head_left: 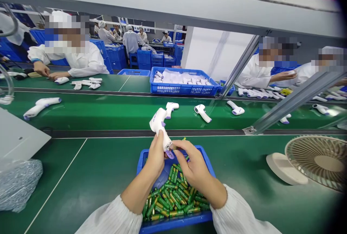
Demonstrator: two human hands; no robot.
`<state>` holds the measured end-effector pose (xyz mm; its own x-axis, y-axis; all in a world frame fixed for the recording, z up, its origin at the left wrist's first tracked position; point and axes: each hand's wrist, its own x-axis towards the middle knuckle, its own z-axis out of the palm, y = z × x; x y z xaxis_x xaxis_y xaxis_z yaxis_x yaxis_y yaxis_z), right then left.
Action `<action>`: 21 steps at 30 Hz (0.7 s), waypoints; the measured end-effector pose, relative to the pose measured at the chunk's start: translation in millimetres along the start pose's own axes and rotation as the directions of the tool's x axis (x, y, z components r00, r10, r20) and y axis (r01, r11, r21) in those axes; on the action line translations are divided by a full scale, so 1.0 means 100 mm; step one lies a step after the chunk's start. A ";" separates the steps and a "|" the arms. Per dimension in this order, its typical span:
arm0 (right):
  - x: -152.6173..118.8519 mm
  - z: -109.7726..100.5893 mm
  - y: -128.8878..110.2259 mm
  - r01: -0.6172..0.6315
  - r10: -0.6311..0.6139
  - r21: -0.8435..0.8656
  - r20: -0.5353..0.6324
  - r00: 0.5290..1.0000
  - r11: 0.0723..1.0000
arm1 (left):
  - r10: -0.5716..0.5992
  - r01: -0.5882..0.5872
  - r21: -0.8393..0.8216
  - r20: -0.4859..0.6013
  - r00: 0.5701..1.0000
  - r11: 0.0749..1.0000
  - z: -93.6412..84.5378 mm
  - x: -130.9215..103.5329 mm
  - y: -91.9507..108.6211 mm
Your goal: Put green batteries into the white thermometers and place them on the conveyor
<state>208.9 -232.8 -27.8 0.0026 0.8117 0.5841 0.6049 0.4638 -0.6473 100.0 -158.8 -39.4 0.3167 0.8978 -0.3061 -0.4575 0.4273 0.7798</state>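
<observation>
My left hand (155,157) grips the handle of a white infrared thermometer gun (159,124), holding it upright above a blue tray (208,164). My right hand (191,164) is at the handle's purple bottom end, fingers pinched around something small and green there, likely a battery. The tray under both hands holds several green batteries (173,198).
A green conveyor belt (108,113) ahead carries several white thermometers (202,112). A blue basket (184,88) of parts stands beyond it. A small fan (316,161) lies at right, a plastic bag (18,183) at left. Other workers sit across the belt.
</observation>
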 end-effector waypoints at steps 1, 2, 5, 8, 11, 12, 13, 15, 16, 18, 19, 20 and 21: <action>0.00 0.03 0.00 0.030 -0.030 -0.005 -0.057 0.998 1.000 | -0.032 0.032 -0.011 0.003 0.999 0.999 0.01 -0.01 0.00; -0.01 0.05 0.01 0.058 -0.060 -0.018 -0.111 0.992 0.998 | -0.057 0.057 -0.020 0.010 0.998 0.998 0.02 -0.02 0.00; -0.01 0.07 0.03 0.143 -0.158 -0.088 -0.195 0.968 0.986 | -0.114 0.116 -0.038 0.054 0.992 0.993 0.03 -0.04 0.01; -0.01 0.01 0.03 0.241 -0.275 -0.196 -0.166 0.947 0.950 | -0.186 0.189 -0.043 0.071 0.980 0.981 0.04 -0.05 0.01; -0.04 -0.08 0.02 0.224 -0.244 -0.270 -0.042 0.969 0.936 | -0.236 0.244 -0.082 0.094 0.967 0.966 0.04 -0.05 0.04; -0.06 -0.11 0.01 0.172 -0.186 -0.268 -0.026 0.982 0.948 | -0.241 0.253 -0.102 0.117 0.964 0.962 0.04 -0.05 0.06; -0.08 -0.14 0.01 0.104 -0.113 -0.260 -0.021 0.993 0.960 | -0.240 0.257 -0.123 0.142 0.960 0.958 0.04 -0.04 0.07; -0.12 -0.16 0.00 -0.042 0.055 -0.291 0.037 0.998 0.956 | -0.230 0.259 -0.163 0.177 0.957 0.952 0.03 -0.03 0.09; -0.14 -0.16 0.00 -0.092 0.140 -0.353 0.114 0.984 0.931 | -0.224 0.256 -0.176 0.183 0.957 0.950 0.02 -0.02 0.10; -0.16 -0.09 0.02 -0.087 0.307 -0.549 0.323 0.895 0.831 | -0.212 0.244 -0.188 0.174 0.962 0.951 0.01 -0.01 0.10; -0.17 -0.05 0.03 -0.045 0.376 -0.632 0.401 0.836 0.774 | -0.206 0.236 -0.185 0.167 0.964 0.954 0.00 -0.01 0.09; -0.17 0.00 0.04 0.001 0.422 -0.685 0.450 0.787 0.729 | -0.200 0.228 -0.180 0.162 0.966 0.957 0.00 -0.01 0.09; -0.18 0.04 0.06 0.039 0.444 -0.712 0.478 0.758 0.701 | -0.194 0.221 -0.175 0.159 0.968 0.959 -0.01 -0.01 0.08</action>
<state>209.0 -242.9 -44.1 -0.1106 0.9908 -0.0787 0.9911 0.1040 -0.0828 95.6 -156.3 -33.3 0.5278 0.7690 -0.3607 -0.5143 0.6273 0.5848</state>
